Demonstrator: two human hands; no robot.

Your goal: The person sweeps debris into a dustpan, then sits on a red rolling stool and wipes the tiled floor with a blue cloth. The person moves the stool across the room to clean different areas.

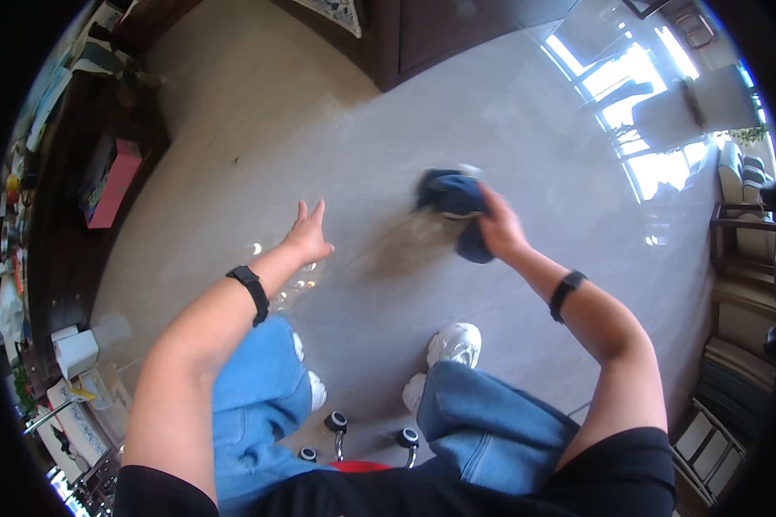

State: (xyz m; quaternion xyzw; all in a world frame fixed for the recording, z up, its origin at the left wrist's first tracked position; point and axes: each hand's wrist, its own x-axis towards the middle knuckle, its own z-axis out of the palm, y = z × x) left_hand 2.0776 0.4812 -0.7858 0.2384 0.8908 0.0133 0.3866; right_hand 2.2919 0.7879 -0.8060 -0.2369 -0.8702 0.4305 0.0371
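Observation:
My right hand [502, 225] grips a dark blue cloth item, perhaps a cap [454, 194], which hangs over the grey floor right of centre and looks blurred. Part of it droops below my fingers, and a pale patch shows at its upper edge. To the left, my left hand [308, 238] is held out with its fingers spread and nothing in it. Each wrist has a black band. Below both hands are my knees in blue jeans and the white shoes [454, 344] on the floor.
A dark wooden cabinet [388, 58] stands at the top. Along the left is a dark desk with a pink box [118, 184]; a white bin [76, 353] is near its lower end. Chairs [743, 216] line the right side. Seat casters [409, 437] show between my legs.

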